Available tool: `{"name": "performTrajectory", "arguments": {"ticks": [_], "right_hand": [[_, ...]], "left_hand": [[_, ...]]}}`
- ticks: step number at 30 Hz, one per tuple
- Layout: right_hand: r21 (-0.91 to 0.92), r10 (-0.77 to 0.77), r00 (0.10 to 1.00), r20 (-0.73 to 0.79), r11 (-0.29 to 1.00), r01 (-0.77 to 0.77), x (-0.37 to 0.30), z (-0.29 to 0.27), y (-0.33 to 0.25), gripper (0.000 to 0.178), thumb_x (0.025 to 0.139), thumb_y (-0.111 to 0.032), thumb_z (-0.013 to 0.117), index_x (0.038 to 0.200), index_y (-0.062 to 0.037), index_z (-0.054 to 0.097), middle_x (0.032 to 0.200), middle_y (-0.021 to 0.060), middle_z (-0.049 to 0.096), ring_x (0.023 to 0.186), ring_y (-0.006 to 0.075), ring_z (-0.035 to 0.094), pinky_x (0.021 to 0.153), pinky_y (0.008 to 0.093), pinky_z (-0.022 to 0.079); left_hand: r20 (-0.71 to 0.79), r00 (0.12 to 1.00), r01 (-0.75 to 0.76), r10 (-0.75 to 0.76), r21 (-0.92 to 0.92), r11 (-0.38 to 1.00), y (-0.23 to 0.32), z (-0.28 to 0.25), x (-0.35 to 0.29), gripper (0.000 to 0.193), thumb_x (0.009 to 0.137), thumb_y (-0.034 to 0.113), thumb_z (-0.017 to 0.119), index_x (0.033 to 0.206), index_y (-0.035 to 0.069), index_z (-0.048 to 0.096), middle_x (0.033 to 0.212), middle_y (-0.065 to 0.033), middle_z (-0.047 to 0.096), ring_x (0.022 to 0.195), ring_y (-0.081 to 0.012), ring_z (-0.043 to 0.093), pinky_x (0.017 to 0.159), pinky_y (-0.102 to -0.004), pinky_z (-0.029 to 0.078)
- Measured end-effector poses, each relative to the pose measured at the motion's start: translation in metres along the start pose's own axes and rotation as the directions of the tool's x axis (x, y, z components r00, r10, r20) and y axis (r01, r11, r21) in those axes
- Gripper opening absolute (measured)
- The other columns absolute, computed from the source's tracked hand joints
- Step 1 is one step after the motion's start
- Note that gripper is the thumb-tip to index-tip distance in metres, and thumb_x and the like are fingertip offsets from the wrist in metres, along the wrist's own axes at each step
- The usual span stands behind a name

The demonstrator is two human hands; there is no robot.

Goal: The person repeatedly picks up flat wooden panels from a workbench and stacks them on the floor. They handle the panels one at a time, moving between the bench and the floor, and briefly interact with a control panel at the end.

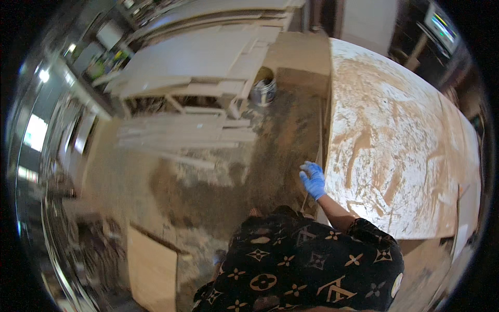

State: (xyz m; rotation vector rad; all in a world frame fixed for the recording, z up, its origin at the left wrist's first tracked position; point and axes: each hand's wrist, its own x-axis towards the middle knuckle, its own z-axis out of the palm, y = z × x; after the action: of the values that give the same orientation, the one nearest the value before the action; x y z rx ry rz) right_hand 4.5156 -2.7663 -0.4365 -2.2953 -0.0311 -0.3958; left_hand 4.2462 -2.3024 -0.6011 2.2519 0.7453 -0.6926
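Observation:
My right hand (313, 180), in a blue glove, is beside the left edge of a large white worktable (384, 151) smeared with brown dust. Its fingers are partly bent and apart, and I see nothing held in them. A thin pale strip (319, 148) runs along the table's side near this hand; whether they touch I cannot tell. Low by my body, only a small gloved bit of my left hand (219, 256) shows past my patterned black shirt (306, 260). The fingers of that hand are hidden.
Dusty floor (280, 151) lies left of the worktable. A bucket (264, 91) stands beside a stack of pale boards (192, 57). More loose boards (182, 130) lie in front of it. At lower left is a light wooden panel (152, 270). A lit screen (442, 28) is at far right.

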Motion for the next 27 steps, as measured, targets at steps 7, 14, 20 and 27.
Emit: {"name": "performTrajectory", "arguments": {"ticks": [7,14,20,27], "right_hand": [[-0.034,0.261,0.931,-0.257,0.96,-0.279,0.047,-0.001,0.009,0.021,0.074,-0.015,0.065,0.095,-0.012,0.065,0.108,0.0099,0.06,0.104,0.0321,0.052,0.093,0.0408,0.041],[-0.116,0.292,0.846,-0.446,0.919,-0.378,0.203,-0.021,0.087,0.019,0.076,-0.018,0.064,0.093,-0.0095,0.065,0.108,0.0112,0.06,0.105,0.0313,0.051,0.092,0.04,0.041],[-0.184,0.292,0.851,-0.437,0.897,-0.402,0.363,-0.05,0.156,0.027,0.073,-0.024,0.067,0.098,-0.0113,0.064,0.111,0.0108,0.059,0.106,0.0305,0.051,0.093,0.0397,0.04],[-0.147,0.486,0.79,-0.374,0.81,-0.568,0.49,-0.047,0.208,0.035,0.076,-0.03,0.065,0.109,-0.0199,0.062,0.121,0.0111,0.054,0.113,0.032,0.046,0.098,0.0429,0.035]], "left_hand": [[0.122,0.717,-0.646,0.686,0.485,0.589,0.217,-0.174,0.238,0.025,0.09,0.017,0.05,0.11,0.005,0.057,0.11,-0.0131,0.057,0.094,-0.027,0.057,0.089,-0.0373,0.046],[0.043,0.662,-0.749,0.748,0.032,0.662,0.509,-0.079,0.368,0.036,0.085,0.033,0.056,0.11,0.006,0.058,0.114,-0.0154,0.057,0.104,-0.0322,0.054,0.087,-0.038,0.044],[0.621,0.566,-0.766,0.543,0.153,0.624,0.666,0.007,0.444,0.036,0.088,0.029,0.051,0.114,0.005,0.055,0.119,-0.0147,0.055,0.11,-0.0313,0.051,0.09,-0.0386,0.042],[0.637,0.752,-0.579,0.168,0.517,0.631,0.823,0.016,0.475,0.038,0.088,0.029,0.049,0.116,0.005,0.054,0.118,-0.0148,0.055,0.105,-0.0319,0.054,0.089,-0.0382,0.044]]}}
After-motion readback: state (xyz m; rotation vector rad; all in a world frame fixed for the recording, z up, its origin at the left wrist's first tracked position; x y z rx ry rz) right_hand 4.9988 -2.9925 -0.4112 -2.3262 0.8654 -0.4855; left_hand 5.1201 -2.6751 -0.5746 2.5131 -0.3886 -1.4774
